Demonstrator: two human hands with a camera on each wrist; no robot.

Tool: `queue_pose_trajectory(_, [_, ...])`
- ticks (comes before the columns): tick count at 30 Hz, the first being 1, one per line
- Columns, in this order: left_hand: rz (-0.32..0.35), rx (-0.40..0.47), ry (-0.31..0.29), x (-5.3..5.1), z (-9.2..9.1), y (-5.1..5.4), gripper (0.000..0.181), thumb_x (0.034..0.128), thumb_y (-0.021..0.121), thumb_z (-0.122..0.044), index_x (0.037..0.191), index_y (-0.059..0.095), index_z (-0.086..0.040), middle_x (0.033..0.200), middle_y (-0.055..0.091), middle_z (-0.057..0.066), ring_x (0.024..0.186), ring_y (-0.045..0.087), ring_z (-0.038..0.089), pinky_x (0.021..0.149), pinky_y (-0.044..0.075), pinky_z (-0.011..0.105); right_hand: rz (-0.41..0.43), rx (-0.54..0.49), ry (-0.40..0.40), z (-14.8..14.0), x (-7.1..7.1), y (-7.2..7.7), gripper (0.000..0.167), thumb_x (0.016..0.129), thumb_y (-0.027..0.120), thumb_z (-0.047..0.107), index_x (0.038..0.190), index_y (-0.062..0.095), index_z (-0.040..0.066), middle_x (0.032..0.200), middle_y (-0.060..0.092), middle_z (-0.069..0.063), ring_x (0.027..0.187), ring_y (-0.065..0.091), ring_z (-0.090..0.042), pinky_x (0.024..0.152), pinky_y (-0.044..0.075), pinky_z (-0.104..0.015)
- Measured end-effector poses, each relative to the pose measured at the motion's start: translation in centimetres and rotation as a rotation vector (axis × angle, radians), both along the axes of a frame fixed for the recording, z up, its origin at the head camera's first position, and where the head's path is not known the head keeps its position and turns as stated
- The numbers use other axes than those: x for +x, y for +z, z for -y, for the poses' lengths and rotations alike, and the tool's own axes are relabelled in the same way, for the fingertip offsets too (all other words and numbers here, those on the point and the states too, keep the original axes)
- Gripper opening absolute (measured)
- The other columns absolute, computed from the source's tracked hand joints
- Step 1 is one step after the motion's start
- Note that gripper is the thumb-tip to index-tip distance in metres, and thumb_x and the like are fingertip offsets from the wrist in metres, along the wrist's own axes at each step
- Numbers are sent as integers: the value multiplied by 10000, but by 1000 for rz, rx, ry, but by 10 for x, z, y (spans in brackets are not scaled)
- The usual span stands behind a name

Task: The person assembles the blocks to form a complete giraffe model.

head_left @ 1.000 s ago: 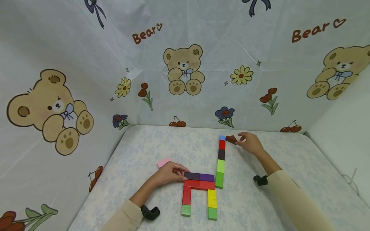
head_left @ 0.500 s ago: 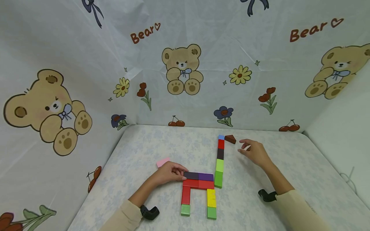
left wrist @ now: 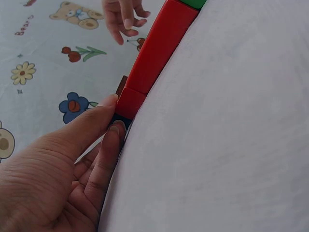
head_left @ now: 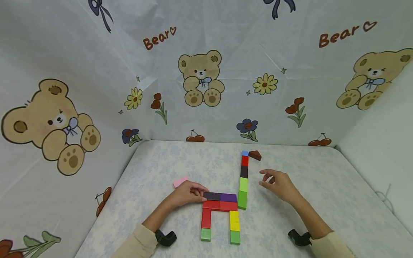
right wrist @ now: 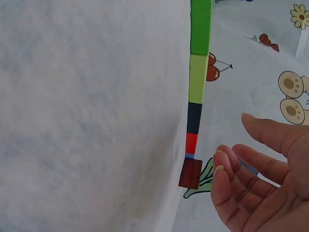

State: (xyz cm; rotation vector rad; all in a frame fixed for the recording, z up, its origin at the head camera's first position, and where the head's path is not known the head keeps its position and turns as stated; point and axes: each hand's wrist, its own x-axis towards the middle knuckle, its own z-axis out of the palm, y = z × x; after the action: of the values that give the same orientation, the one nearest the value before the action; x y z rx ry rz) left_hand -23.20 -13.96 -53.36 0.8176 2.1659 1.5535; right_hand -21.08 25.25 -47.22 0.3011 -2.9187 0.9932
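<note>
On the table, flat blocks form a four-legged figure. My left hand (head_left: 187, 193) pinches the left end of a black block (head_left: 212, 196), which lies against a purple block (head_left: 228, 197). Red blocks (head_left: 211, 205) run below these, with a red leg and a yellow leg (head_left: 234, 220) ending in green blocks (head_left: 205, 234). A tall column of blocks rises at the right, from a green block (head_left: 242, 199) up to a small blue one (head_left: 245, 153). A brown wedge-shaped block (head_left: 255, 155) touches its top. My right hand (head_left: 280, 184) hovers right of the column, fingers loosely bent, holding nothing.
A pink block (head_left: 180, 181) lies behind my left hand, partly hidden by it. The pale table (head_left: 155, 161) ends at a bear-print cloth (head_left: 145, 71) behind and to the left. A white cord (head_left: 385, 195) hangs at the right.
My right hand has let go of the brown block and drawn back toward me. That block stays beside the column's top. My left hand has kept its place on the black block.
</note>
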Motion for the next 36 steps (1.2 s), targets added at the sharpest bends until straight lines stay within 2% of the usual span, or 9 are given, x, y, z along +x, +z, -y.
queue_pose_trajectory(13, [-5, -4, -7, -1, 1, -2, 286, 860, 833, -134, 1140, 777, -115, 851, 716, 5, 758, 673, 118, 703, 559, 263, 65, -48, 81, 21, 16, -2, 433, 880, 804, 134, 1276, 669, 25, 881, 655, 3, 764, 598, -170, 613, 526, -254])
queue_pose_trajectory(24, [-11, -14, 5, -1, 1, 0, 295, 855, 838, -140, 1142, 777, -107, 842, 712, -6, 754, 671, 107, 701, 558, 261, 67, -168, 192, 28, 20, -12, 336, 891, 792, 127, 1205, 705, 42, 879, 665, 10, 749, 621, -177, 620, 530, -264])
queue_pose_trajectory(30, [-26, -7, -3, 0, 1, 2, 304, 859, 835, -148, 1149, 773, -85, 842, 713, -4, 752, 673, 106, 704, 562, 268, 144, -212, 225, 32, 22, -15, 322, 891, 795, 132, 1193, 721, 49, 878, 669, -15, 735, 604, -183, 600, 537, -267])
queue_pose_trajectory(36, [-27, -5, -7, 0, 1, 2, 302, 861, 832, -136, 1149, 770, -70, 843, 710, 3, 749, 670, 105, 703, 561, 267, 199, -215, 247, 33, 22, -21, 314, 892, 794, 138, 1187, 731, 50, 882, 653, -25, 726, 589, -187, 597, 541, -269])
